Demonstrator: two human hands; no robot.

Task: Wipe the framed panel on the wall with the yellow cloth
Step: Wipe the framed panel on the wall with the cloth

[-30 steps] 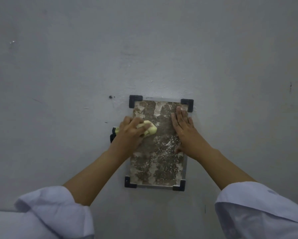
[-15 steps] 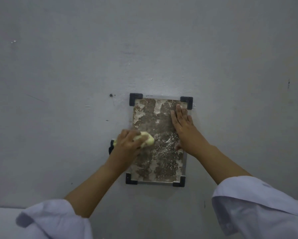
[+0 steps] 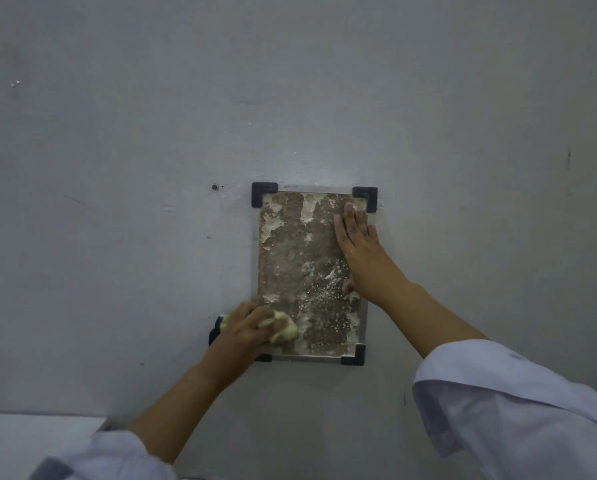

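Observation:
The framed panel (image 3: 304, 258) hangs on the grey wall, a brown mottled sheet with white smears and black corner brackets. My left hand (image 3: 241, 332) presses a bunched yellow cloth (image 3: 281, 329) against the panel's lower left part, hiding the bottom left bracket in part. My right hand (image 3: 357, 244) lies flat, fingers together and pointing up, on the panel's right edge near the upper right bracket (image 3: 366, 197). A small black object (image 3: 215, 332) shows behind my left hand at the wall.
The grey wall (image 3: 290, 98) fills the view, with a small screw hole (image 3: 214, 186) left of the panel's top. A pale surface (image 3: 30, 434) lies at the lower left. White sleeves (image 3: 515, 410) cover both forearms near the bottom.
My left hand has slid the yellow cloth down the panel's left side from mid height to near the bottom. My right hand stays flat on the right edge.

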